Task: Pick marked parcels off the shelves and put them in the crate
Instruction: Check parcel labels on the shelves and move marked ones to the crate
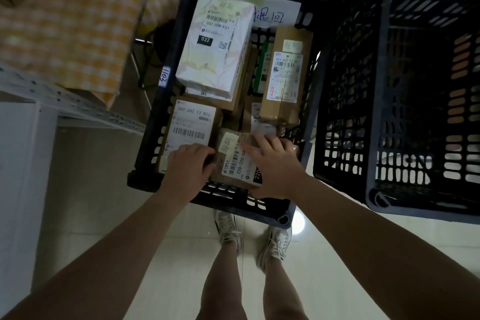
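resting at the near end of the dark crate (pixel 145 163), a small brown parcel (pixel 233 163) with a white "220-220" label is held between both hands. the left hand (pixel 188 163) is set against the parcel's left edge, its fingers curled onto it, and part of that hand lies over the neighbouring brown box (pixel 192 122), which carries a large white label reading "502 602 12 812". the right hand (pixel 272 166) is spread over the parcel's right side, with the fingers laid across the top toward the far corner and the thumb tucked along the near edge, so the parcel is clamped from both sides. whether the parcel is resting on the crate floor or is lifted slightly cannot be told.

further back in the crate a white box (pixel 215 44) marked "032" is stacked on other cartons, tilted a little. a tall brown parcel (pixel 285 78) with red handwriting on its label is propped along the right wall, and a green-edged item (pixel 263 70) is wedged between the two. a handwritten paper sign (pixel 275 14) is seen at the far wall. a second dark crate (pixel 415 86) is placed just beside the first, on its right. a yellow checked cloth (pixel 72 21) and a white shelf frame (pixel 78 109) are seen at the left, and pale shoes (pixel 228 228) are seen on the tiled floor below.
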Available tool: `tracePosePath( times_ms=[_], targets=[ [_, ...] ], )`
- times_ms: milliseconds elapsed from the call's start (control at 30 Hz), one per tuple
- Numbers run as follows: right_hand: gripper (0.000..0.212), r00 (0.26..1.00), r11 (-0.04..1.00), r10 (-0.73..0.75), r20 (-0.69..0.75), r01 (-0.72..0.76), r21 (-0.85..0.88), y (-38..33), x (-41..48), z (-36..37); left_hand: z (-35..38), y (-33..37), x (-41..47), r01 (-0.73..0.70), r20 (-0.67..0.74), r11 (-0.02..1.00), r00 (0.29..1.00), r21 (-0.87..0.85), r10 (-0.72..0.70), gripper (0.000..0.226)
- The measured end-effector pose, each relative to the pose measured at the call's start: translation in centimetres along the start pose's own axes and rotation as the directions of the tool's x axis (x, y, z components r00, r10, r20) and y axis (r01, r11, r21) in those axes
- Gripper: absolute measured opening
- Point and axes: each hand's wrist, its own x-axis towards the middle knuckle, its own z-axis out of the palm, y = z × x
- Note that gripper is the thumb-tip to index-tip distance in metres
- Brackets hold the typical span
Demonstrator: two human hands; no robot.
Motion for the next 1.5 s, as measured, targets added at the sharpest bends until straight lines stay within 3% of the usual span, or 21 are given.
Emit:
tracePosePath(
  times_ms=[167, 433, 667, 1033, 1233, 1367, 1500],
  targets=[
    [0.109, 0.997, 0.997, 0.004, 0.078, 0.002, -0.075, -0.5, 1.6, 2.4, 1.1, -1.5, -0.2, 0.04, 0.003, 0.994, 0.999, 0.102, -0.04, 0.037],
    [0.098, 0.975, 0.998, 0.023, 0.223, -0.034, 0.044, -0.1, 3.5, 4.2, 2.2, -2.2, -0.6, 0.03, 0.053, 1.0, 0.998, 0.007, -0.031, 0.036],
    [0.078, 0.968, 0.996, -0.009, 0.252, 0.032, -0.086, 0.4, 3.4, 2.8, 1.6, -1.6, 0.3, 0.044, 0.049, 0.999, 0.998, -0.023, -0.043, 0.035],
    [0.058, 0.998, 0.996, 0.001, 0.057, 0.004, -0.084, -0.7, -1.5, -5.1, -5.3, 2.2, -3.4, 0.037, -0.124, 0.984, 0.992, 0.177, -0.015, 0.035],
    [0.052, 0.982, 0.984, -0.151, -0.109, 0.139, -0.109, -2.3, -8.7, -11.5, -10.1, 8.2, -10.8, 0.068, -0.287, 0.933, 0.957, 0.353, 0.038, 0.03],
    [0.052, 0.909, 0.947, -0.313, -0.273, 0.277, -0.163, -3.2, -15.0, -16.3, -14.1, 13.9, -16.6, 0.145, -0.439, 0.913, 0.898, 0.382, 0.041, 0.028],
    [0.046, 0.787, 0.909, -0.416, -0.456, 0.354, -0.218, -6.0, -20.3, -22.0, -19.1, 18.2, -23.5, 0.212, -0.615, 0.889, 0.783, 0.407, 0.094, 0.023]
  ],
)
